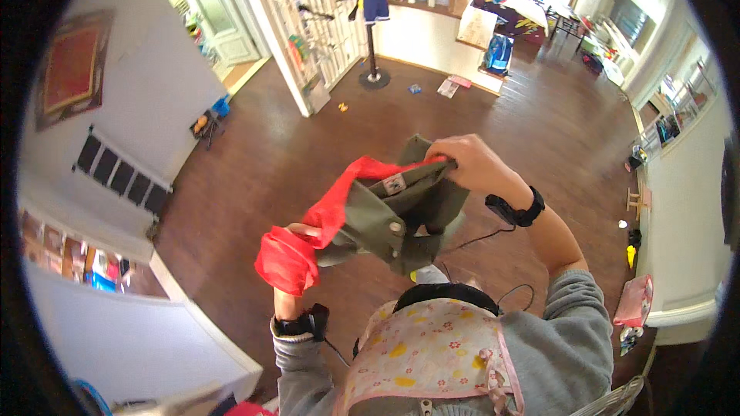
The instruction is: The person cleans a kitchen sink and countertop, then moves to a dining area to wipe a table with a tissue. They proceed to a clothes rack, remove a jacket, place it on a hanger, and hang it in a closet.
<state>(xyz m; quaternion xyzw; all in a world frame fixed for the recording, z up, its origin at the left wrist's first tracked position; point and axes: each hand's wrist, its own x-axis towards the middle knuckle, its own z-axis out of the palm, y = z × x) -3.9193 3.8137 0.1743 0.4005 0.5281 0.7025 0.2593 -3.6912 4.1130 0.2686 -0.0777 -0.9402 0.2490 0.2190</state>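
An olive-green buttoned garment (370, 214) hangs in the air before me, with a small label inside its neck. A length of red cloth (341, 196) runs along its upper edge and down to the left. My right hand (477, 164) grips the garment's upper edge, along with the end of the red cloth. Red cloth drapes over most of my left hand (306, 231). Its thumb shows on top, pressing the cloth; the other fingers are hidden. Each wrist wears a black strapped device with a cable.
Below stretches a dark wood floor (248, 185). Ahead are a clothes stand's round base (374, 78), papers (448, 88) and a blue backpack (498, 53). A white half wall (173, 329) bounds the left. Toward the right lies a pink bag (633, 300).
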